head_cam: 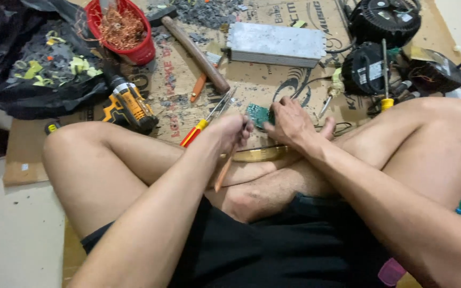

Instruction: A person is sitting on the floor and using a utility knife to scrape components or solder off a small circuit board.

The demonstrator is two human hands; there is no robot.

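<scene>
The circuit board (257, 114) lies on the cardboard (273, 85) under the right hand (290, 124); drill (129, 108) left, metal case (276, 44) behind.
</scene>
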